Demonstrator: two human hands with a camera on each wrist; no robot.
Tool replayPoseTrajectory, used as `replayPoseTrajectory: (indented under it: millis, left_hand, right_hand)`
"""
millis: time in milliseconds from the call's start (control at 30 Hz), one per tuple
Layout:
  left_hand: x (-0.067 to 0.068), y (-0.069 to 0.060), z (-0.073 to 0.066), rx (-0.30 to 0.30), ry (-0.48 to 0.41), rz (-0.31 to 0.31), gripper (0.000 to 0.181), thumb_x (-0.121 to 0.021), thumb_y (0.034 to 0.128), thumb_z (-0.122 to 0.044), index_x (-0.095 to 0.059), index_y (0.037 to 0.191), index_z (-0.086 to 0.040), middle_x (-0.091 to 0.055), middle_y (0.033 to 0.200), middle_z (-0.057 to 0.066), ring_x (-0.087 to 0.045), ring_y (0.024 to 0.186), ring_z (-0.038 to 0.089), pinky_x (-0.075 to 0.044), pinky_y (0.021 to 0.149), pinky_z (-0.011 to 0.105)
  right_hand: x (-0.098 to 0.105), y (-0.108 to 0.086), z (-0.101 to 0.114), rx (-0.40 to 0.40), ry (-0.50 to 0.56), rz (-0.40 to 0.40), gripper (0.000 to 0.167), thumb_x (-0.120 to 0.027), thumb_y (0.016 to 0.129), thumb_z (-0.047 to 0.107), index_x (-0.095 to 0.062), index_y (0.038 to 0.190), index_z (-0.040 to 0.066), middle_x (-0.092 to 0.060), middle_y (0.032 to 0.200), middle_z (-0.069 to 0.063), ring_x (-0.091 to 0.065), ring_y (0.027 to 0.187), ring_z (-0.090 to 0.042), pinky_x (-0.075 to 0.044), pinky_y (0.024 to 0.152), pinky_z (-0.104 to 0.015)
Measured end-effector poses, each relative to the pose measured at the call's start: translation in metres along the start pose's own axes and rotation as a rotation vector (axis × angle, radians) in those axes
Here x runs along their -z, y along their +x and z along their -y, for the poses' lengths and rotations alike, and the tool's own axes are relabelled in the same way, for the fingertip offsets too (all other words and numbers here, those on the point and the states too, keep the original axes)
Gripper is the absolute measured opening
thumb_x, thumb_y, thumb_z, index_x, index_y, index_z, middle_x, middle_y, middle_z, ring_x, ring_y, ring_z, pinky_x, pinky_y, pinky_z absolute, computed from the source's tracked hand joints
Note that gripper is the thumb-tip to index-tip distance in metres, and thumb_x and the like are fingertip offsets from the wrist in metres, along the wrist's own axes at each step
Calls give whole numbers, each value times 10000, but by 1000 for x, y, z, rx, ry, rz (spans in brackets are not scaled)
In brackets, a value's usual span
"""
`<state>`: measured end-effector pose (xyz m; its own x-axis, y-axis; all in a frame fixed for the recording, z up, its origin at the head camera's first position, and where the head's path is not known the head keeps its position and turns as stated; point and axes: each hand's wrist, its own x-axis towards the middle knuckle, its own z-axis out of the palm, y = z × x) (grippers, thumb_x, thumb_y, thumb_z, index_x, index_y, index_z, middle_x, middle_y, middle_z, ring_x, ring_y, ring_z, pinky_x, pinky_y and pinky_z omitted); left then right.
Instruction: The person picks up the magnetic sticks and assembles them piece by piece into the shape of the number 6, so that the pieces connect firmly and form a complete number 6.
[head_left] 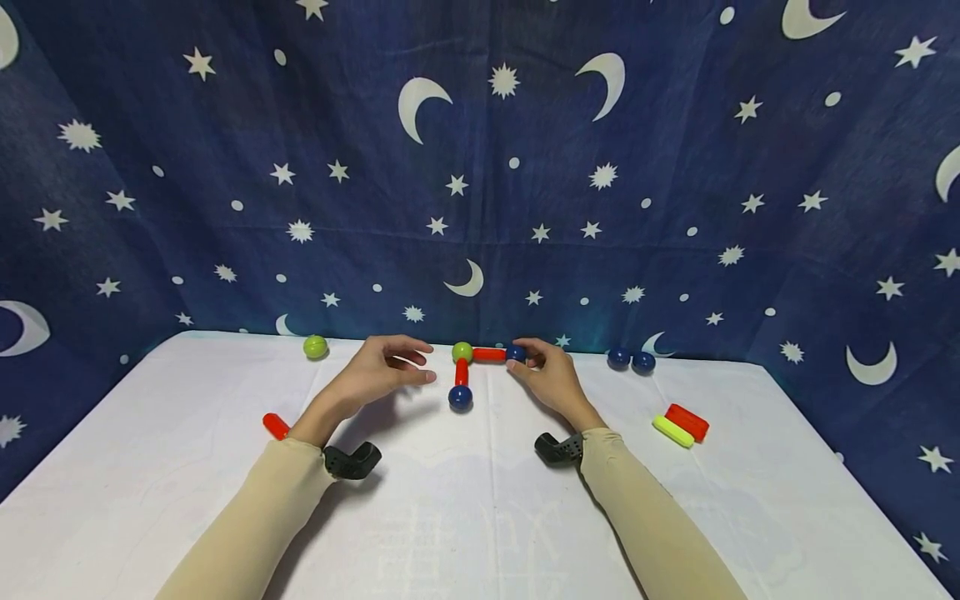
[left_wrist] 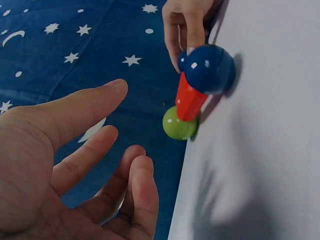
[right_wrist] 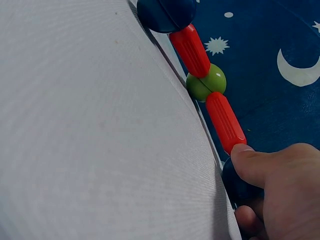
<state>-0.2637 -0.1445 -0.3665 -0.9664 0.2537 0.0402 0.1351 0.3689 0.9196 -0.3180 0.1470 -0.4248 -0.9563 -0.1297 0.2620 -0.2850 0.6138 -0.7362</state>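
An L-shaped assembly lies near the back of the table: a green ball (head_left: 462,352) at the corner, one red rod (head_left: 490,355) running right to a blue ball (head_left: 515,354), another red rod (head_left: 461,372) running forward to a second blue ball (head_left: 461,397). My right hand (head_left: 553,379) pinches the right-hand blue ball between thumb and fingers; in the right wrist view the thumb (right_wrist: 250,162) covers part of that ball (right_wrist: 239,184). To the left of the assembly, my left hand (head_left: 382,367) hovers with relaxed, parted fingers, holding nothing and apart from the pieces.
At the back left sits another green ball (head_left: 316,347); a red rod (head_left: 276,426) is partly behind the left wrist. Two blue balls (head_left: 631,360) lie at the back right, with red pieces (head_left: 687,422) and a yellow-green rod (head_left: 672,432) nearer. Star-patterned cloth (head_left: 480,208) hangs behind the table.
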Motion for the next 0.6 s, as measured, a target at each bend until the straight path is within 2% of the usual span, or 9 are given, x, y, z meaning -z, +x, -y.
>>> replayPoseTrajectory:
  millis: [133,300,433,600]
  left_hand:
    - [-5,-1,4,-34,27,17,467,-825,842,-122,-671,1257,24,-666,1155,230,-649,935,267,-517,791,315]
    - [-22,2,9,-105,67,61,445,-852,807,-92,-691,1199,44,-685,1024,189,-621,835,228,-505,779,315]
    - [-35,2,11,-111,83,61,428,-876,777,-73,-711,1159,28,-678,938,143,-589,777,201,-498,731,297]
    - [-43,2,14,-134,102,51,381,-880,772,-73,-731,1115,0,-676,904,105,-583,759,190,-489,690,275]
  right_hand:
    - [0,0,0,-4,4,-6,403,-762,923,199,-680,1306,106,-662,1047,-93,-568,897,-229,-450,777,-350]
    - [0,-1,0,6,6,-12,403,-767,917,185,-682,1301,95,-666,1045,-96,-571,889,-225,-448,766,-341]
    - [0,0,0,19,0,-16,408,-776,912,183,-684,1301,101,-672,1050,-94,-580,890,-222,-455,771,-339]
    - [0,-2,1,21,0,-21,445,-794,891,187,-676,1312,104,-681,1115,-115,-592,913,-235,-471,803,-360]
